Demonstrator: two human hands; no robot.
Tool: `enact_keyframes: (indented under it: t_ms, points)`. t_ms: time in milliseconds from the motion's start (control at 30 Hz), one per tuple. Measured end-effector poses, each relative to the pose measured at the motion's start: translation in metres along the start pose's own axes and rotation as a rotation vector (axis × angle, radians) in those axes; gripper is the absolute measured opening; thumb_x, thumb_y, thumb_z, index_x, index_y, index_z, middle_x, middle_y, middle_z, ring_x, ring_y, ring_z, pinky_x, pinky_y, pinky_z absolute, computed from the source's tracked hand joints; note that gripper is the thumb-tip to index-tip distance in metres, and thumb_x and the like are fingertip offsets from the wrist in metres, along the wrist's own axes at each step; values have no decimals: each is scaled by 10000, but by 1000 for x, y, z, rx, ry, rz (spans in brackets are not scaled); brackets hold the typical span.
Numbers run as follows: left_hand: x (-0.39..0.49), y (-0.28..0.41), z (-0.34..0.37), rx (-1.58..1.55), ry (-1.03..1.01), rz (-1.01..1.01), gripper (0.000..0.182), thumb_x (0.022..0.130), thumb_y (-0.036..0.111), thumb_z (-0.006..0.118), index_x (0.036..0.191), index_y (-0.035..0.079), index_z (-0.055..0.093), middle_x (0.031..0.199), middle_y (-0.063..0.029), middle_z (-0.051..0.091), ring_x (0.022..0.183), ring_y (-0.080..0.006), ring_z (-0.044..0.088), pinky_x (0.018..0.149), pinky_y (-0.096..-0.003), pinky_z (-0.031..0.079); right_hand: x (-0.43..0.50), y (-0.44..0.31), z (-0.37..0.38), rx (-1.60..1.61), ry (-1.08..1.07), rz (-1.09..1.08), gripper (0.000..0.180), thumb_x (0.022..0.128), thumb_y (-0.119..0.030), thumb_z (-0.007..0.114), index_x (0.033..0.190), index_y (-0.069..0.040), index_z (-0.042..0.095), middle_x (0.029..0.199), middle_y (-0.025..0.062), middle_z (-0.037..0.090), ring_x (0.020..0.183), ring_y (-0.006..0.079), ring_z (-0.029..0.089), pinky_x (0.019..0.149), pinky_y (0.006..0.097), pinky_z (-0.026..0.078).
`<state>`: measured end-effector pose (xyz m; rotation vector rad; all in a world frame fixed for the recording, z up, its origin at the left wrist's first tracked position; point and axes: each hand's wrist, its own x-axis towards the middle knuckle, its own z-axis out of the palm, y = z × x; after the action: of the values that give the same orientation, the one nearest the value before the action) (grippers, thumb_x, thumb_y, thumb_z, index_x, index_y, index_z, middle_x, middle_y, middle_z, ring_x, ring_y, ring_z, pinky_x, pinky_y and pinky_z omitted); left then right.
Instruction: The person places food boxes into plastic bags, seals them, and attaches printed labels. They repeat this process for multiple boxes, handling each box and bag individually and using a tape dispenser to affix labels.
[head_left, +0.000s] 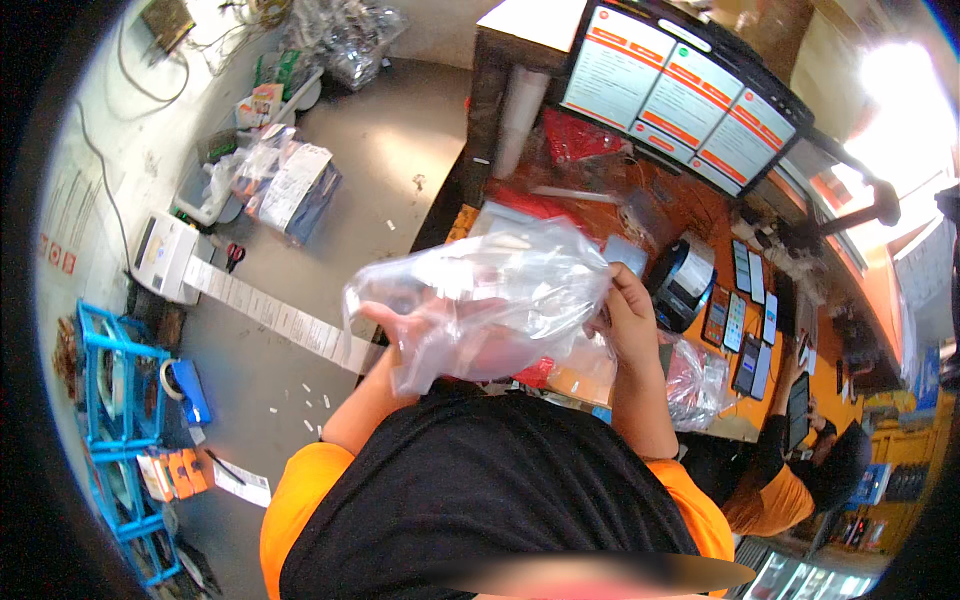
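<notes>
A clear plastic bag (510, 292) is stretched between my two hands in front of my chest. Through its film shows my left hand (416, 326), thumb and fingers spread apart; I cannot tell for sure whether it is inside or behind the plastic. My right hand (631, 315) pinches the gathered edge of the bag at its right end. Under the bag, a red plastic package (536, 373) is partly visible on the wooden desk. Glare and blur hide whether the bag contains anything.
Left, a label printer (169, 255) feeds a long label strip (277, 309) toward me, near scissors (235, 256), a tape dispenser (189, 390) and a blue rack (124, 382). Right are a monitor (682, 97), a black round device (682, 281), several phones (735, 322) and another person (772, 495).
</notes>
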<state>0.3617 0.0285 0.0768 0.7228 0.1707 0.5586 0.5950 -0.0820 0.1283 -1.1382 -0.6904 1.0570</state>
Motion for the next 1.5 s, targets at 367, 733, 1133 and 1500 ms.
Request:
enact_keyframes:
  t_ms: [367,733,1133,1500]
  points:
    - [-37,16,-36,0,318,104,188,876,139,682,1020,22,651,922,-42,665,863,-123,607,786,-253,481,25,-35,4,-1114,-59,-451,171,923,-32,552,1078,24,596,688,11,540,591,83,491,562,227,409]
    - [-65,22,-36,335,460,-167,173,848,40,642,1013,2,672,945,-66,687,872,-153,628,802,-280,488,42,-60,13,-1247,90,-446,805,831,-122,686,1505,-154,248,679,93,602,576,228,585,574,351,490]
    - [-54,15,-36,438,244,-297,242,760,0,737,992,-9,669,885,-61,691,812,-146,655,741,-291,523,80,-124,27,-1525,342,-528,801,861,-399,638,1492,-101,243,592,157,628,563,354,639,530,448,511]
    - [-52,22,-30,475,214,-341,222,773,11,723,989,-22,686,913,-73,703,846,-148,663,801,-293,520,87,-104,40,-1713,250,-528,744,877,-398,607,1502,-218,245,608,167,625,579,365,635,536,455,509]
